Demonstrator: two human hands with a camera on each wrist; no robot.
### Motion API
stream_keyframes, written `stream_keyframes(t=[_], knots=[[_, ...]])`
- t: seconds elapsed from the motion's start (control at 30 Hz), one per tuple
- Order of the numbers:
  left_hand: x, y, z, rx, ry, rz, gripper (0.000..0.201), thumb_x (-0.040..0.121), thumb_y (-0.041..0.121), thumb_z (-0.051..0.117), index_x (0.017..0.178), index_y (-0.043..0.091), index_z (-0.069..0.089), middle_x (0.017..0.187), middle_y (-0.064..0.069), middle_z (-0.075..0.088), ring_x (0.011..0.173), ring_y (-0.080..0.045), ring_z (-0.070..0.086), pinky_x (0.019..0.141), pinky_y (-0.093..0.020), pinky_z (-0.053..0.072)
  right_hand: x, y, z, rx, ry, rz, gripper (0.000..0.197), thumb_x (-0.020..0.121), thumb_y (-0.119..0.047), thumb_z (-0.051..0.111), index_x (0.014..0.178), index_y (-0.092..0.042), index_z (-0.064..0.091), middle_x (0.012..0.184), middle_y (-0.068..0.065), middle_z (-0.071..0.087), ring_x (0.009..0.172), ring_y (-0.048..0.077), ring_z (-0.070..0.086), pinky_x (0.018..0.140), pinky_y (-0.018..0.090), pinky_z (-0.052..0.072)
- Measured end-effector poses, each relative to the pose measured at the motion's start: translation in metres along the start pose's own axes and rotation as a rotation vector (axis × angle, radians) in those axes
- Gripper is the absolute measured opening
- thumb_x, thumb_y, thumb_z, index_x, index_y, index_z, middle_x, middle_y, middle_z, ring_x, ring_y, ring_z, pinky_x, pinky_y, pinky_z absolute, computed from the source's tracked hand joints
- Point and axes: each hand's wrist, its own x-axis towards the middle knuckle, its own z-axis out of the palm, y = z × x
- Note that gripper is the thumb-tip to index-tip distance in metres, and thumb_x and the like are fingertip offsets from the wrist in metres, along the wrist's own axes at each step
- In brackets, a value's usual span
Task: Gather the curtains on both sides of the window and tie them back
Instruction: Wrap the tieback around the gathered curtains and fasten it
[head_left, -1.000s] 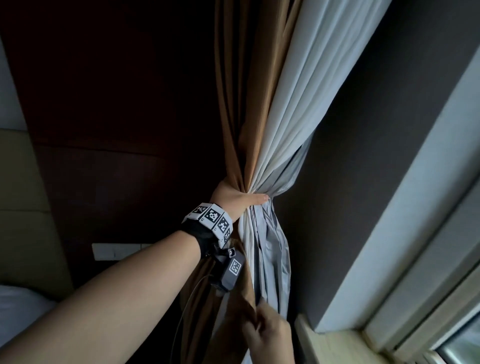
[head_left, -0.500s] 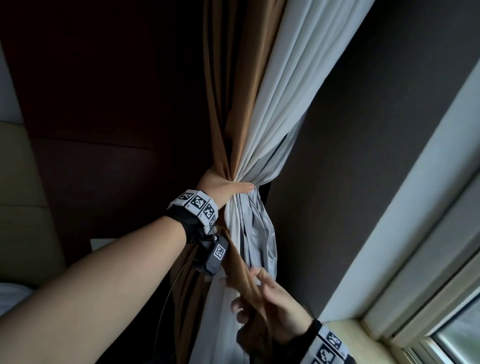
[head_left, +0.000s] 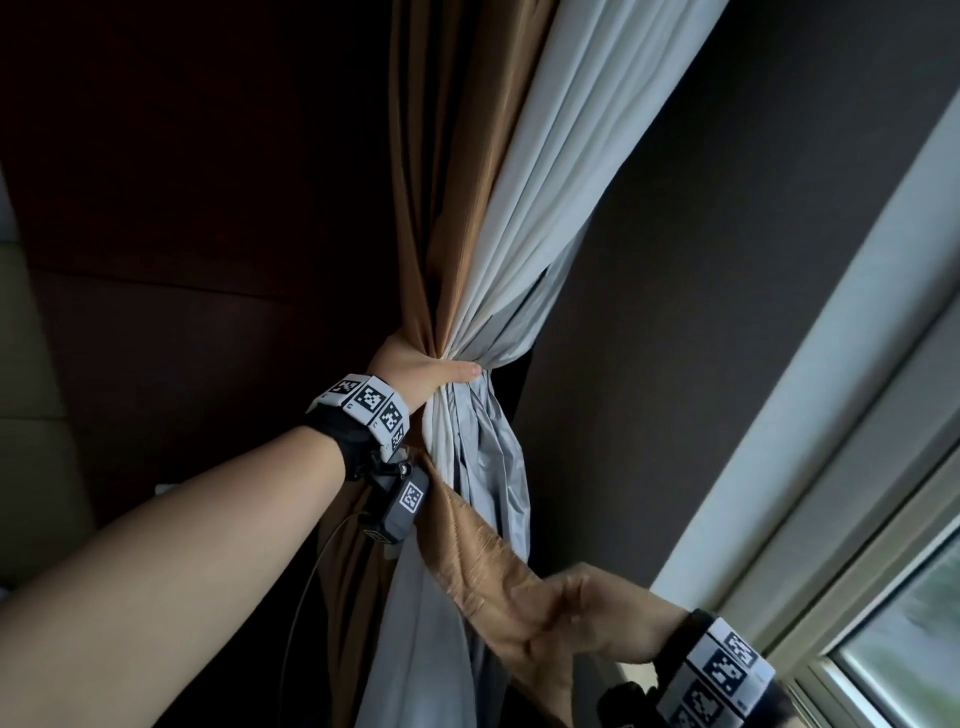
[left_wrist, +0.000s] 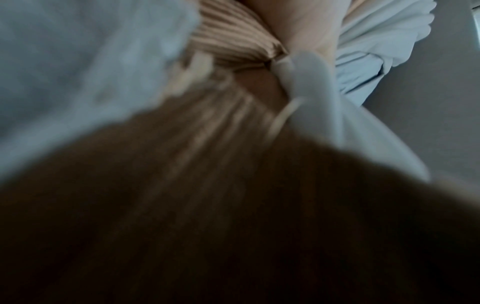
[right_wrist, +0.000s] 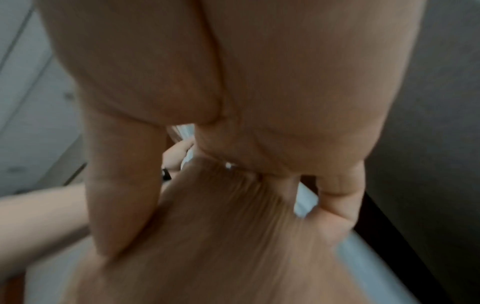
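Observation:
A brown curtain and its pale grey lining hang bunched together against a dark wall. My left hand grips the gathered bundle at its narrowest point, thumb across the front. Below it, my right hand holds a brown ribbed fabric strip that runs up to the left toward the bundle. In the right wrist view the thumb and fingers pinch this brown strip. The left wrist view is blurred and shows brown fabric and pale lining under the hand.
A window frame with glass runs along the right. A dark grey wall lies between curtain and frame. Dark wood panelling fills the left, with a wall plate low behind my forearm.
My right hand has taken hold of the brown strip and drawn it down to the right, away from the bundle. The left hand keeps its grip on the gathered curtain.

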Motion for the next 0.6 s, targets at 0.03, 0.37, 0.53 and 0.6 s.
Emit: stream_keyframes(t=[0.03,0.37,0.53,0.6], knots=[[-0.001,0.0,-0.002,0.0,-0.003,0.002,0.042,0.06,0.025,0.089,0.096,0.014,0.072,0.094,0.004,0.074,0.089,-0.01,0.068,0.071,-0.014,0.046,-0.002,-0.001,0.001,-0.159,0.013,0.053,0.008,0.073,-0.01,0.073,0.076,-0.017,0.07,0.076,-0.007,0.068,0.073,0.004,0.059,0.071,0.022,0.049],[-0.013,0.003,-0.025,-0.011,-0.038,0.017,0.041,0.058,0.029,0.089,0.093,0.014,0.073,0.091,0.004,0.075,0.088,-0.01,0.07,0.078,-0.02,0.05,0.001,-0.05,-0.027,-1.05,0.732,0.486,0.034,0.084,-0.04,0.053,0.104,-0.016,0.066,0.109,0.008,0.068,0.105,0.03,0.065,0.084,0.034,0.051],[-0.024,0.006,-0.047,-0.03,-0.075,0.043,0.042,0.055,0.031,0.089,0.092,0.015,0.075,0.09,0.004,0.076,0.088,-0.01,0.071,0.085,-0.027,0.054,0.035,-0.079,-0.056,-0.756,0.847,0.348,0.028,0.083,-0.022,0.049,0.091,-0.003,0.069,0.093,0.015,0.07,0.092,0.033,0.067,0.071,0.03,0.049],[-0.029,0.009,-0.051,-0.033,-0.1,0.041,0.044,0.053,0.033,0.089,0.091,0.015,0.075,0.092,0.004,0.076,0.091,-0.01,0.071,0.092,-0.032,0.052,0.055,-0.085,-0.066,-0.538,0.892,0.293,0.038,0.081,-0.03,0.044,0.089,-0.003,0.069,0.092,0.014,0.07,0.089,0.033,0.066,0.078,0.035,0.053]])
